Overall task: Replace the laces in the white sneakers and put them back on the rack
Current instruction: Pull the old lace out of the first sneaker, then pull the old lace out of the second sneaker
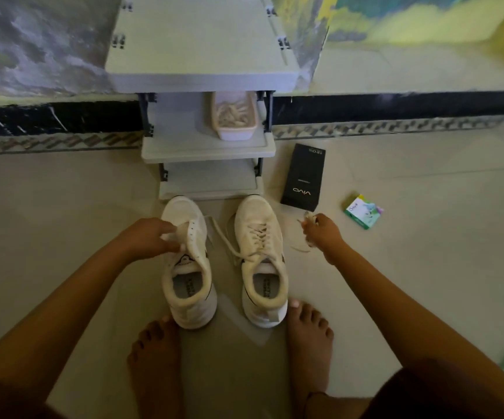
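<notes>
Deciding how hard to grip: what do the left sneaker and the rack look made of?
Left sneaker: probably soft white fabric or synthetic leather, matte; its eyelet flap folds over where the left hand grips it. Rack: likely moulded grey plastic, smooth with a dull sheen, on dark posts.

Pale beige tiled floor [426,164], glossy, faint reflections. Patterned border strip [396,127] at floor edge, black skirting band [396,105] just above. Higher up, wall [33,40] mottled grey at left, yellow-green patches at right. On floor: black box [303,176], small green box [364,211].
</notes>
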### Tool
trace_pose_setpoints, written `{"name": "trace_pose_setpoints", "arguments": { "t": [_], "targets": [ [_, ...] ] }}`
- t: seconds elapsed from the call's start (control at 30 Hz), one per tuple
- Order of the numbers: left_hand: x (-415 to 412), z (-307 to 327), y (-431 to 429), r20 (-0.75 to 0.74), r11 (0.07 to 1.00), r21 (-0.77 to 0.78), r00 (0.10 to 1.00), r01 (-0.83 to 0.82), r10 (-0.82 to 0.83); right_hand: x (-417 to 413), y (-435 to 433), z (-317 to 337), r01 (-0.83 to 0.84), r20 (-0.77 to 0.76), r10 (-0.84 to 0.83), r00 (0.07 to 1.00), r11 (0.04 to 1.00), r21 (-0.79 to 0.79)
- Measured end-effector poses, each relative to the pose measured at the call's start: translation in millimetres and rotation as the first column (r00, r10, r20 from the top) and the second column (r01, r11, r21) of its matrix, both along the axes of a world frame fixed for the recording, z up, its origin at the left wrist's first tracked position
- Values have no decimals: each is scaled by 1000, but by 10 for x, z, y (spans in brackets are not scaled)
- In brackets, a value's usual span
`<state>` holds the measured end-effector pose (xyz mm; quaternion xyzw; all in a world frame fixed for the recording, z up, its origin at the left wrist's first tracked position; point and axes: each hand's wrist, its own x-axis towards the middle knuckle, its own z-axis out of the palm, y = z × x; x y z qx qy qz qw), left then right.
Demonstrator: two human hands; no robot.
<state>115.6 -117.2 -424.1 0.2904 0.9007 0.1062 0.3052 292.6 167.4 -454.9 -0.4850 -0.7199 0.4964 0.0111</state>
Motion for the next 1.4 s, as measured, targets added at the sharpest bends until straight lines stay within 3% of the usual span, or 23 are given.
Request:
{"name": "trace_pose_setpoints", "arguments": {
  "t": [0.17, 0.33, 0.4, 0.47, 0.53, 0.6, 0.7, 0.9, 1.03, 1.23, 1.4],
  "targets": [
    [127, 128, 109, -124, 998, 51, 991, -43, 49, 197, 90, -256, -81, 146, 60, 987, 986, 144],
    [334, 232, 122, -166, 999, 42, 986, -21, 27, 201, 96, -297, -247, 281, 222, 934, 967, 56],
    [435, 271, 146, -185, 998, 51, 982, -32, 41, 177, 64, -221, -302, 319, 227, 920, 930, 209],
    [566, 338, 191, -192, 998, 58, 980, -35, 45, 161, -33, -93, -320, 226, 259, 939, 900, 297],
    [728, 412, 254, -223, 998, 57, 974, -12, 24, 158, -162, 52, -403, 102, 391, 915, 899, 170],
    [941, 487, 296, -265, 995, 96, 964, -6, 31, 194, -331, 200, -549, 80, 547, 833, 835, 11],
    [1230, 585, 357, -277, 980, 196, 958, -17, 72, 273, -541, 342, -672, 155, 657, 738, 738, 68],
    [1455, 589, 490, -231, 966, 259, 972, 24, 38, 515, -696, 535, -723, 289, 664, 690, 648, 238],
    [1405, 400, 521, -144, 967, 255, 990, 25, 13, 525, -747, 461, -709, 335, 625, 705, 633, 311],
    [1280, 24, 564, -15, 968, 249, 1000, 12, -9, 386, -693, 178, -601, 247, 548, 799, 730, 325],
    [1174, -160, 728, 27, 952, 304, 998, 41, -52, 229, -538, 86, -641, 271, 582, 766, 670, 375]
  ]
}}
